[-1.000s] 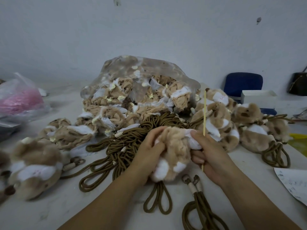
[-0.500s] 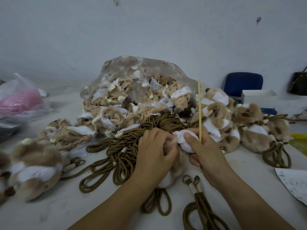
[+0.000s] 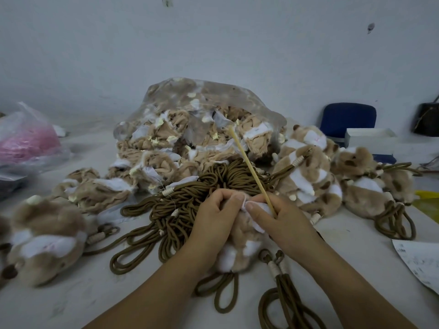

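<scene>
A tan and white plush toy skin lies on the table between both hands, brown cord loops hanging from its near end. My left hand grips its left side, thumb and fingers pinching the white fabric at the top. My right hand pinches the same white fabric from the right and also holds a thin wooden stick, which slants up and to the left. The hands hide much of the toy.
A clear bag of unturned skins sits behind a heap of brown cords. Finished plush toys lie at right and left. A pink-filled bag, blue chair, white box and paper ring the table.
The stick has tilted from upright to leaning left. Both hands closed in at the top of the toy, pinching white fabric; the left hand shifted from cupping the side.
</scene>
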Action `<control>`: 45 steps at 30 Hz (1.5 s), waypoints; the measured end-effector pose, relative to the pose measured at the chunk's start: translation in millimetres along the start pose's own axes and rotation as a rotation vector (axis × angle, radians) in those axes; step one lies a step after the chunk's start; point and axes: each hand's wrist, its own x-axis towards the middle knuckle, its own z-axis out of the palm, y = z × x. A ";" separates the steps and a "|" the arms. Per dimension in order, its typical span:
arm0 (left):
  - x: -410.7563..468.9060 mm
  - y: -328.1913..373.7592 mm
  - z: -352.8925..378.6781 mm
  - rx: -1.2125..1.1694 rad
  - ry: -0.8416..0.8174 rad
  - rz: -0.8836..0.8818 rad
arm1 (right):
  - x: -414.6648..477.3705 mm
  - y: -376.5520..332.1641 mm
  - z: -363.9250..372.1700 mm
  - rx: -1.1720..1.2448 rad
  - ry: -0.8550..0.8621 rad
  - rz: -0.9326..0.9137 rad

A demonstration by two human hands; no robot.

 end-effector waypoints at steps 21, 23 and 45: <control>9.5 -5.5 -5.5 -0.001 0.105 -0.012 | 5.4 3.7 -6.0 0.481 -0.015 0.096; 10.7 -5.2 -4.9 -0.158 0.106 -0.103 | 4.0 3.8 -4.9 0.374 0.000 0.036; 6.4 -4.5 -2.5 0.329 -0.037 0.188 | 11.1 20.3 -5.2 0.053 -0.059 0.073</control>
